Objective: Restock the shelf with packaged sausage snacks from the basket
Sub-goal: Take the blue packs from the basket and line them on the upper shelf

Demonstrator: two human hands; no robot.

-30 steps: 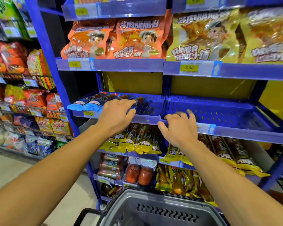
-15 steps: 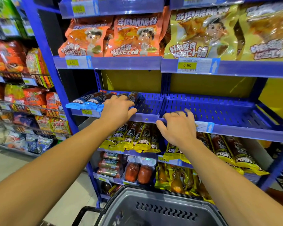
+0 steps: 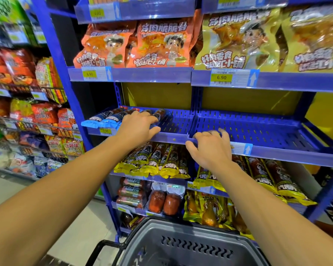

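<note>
**Blue shelf, partly restocked**

Blue-wrapped sausage packs (image 3: 112, 119) lie in a row at the left end of the blue shelf (image 3: 258, 131), ends toward the front lip. The left hand (image 3: 137, 124) rests palm down on the rightmost packs, fingers spread and nearly straight, thumb along the lip; it presses rather than grasps. The right hand (image 3: 210, 148) rests on the lip near the divider between the two shelf sections, fingers loosely bent over the edge, holding nothing.

Compared with a second earlier, both hands occupy almost the same places. The left hand has slid slightly forward over the packs, and the packs sit in the same row. This suggests that the stage in hand is squaring off packs already placed, not adding a new one.

Most of the shelf to the right of the row is bare perforated metal. The grey basket (image 3: 190, 246) stands below, at the bottom of the view; its contents are out of sight. By this evidence the restocking is at an early stage, and a further reach into the basket is the likely requirement.
</note>
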